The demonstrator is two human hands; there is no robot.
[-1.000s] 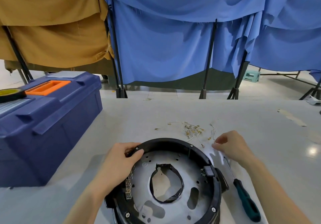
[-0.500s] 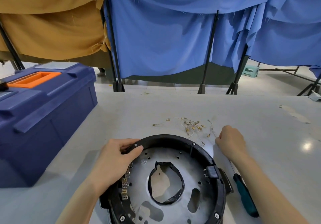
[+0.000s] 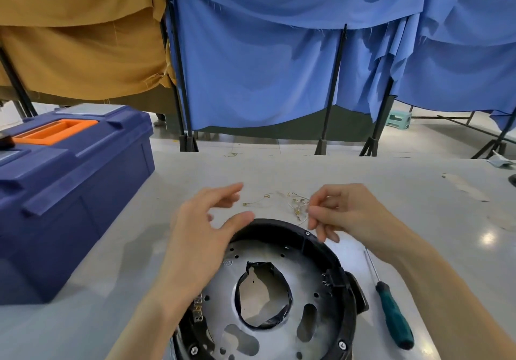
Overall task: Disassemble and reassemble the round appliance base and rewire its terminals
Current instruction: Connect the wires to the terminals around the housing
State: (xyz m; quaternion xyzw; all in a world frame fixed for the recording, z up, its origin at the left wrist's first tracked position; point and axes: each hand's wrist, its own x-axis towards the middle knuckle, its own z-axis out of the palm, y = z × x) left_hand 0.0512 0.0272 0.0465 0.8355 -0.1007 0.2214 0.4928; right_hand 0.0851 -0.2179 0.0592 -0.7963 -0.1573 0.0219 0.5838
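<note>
The base (image 3: 307,284) lay at 6 o'clock on the worktop (image 3: 363,175). The left hand (image 3: 201,237) hovered, fingers spread, over its 11 o'clock rim, likely to steady it. The right hand (image 3: 343,214) pinched one of the wires (image 3: 296,206) at 12 o'clock, probably for rewiring.

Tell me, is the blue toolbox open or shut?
Shut. The blue toolbox has its lid down flush, orange handle flat on top.

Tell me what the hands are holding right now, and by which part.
Left hand: nothing, open over the base. Right hand: seems to pinch a thin wire from the pile; which part is too fine to tell.
</note>
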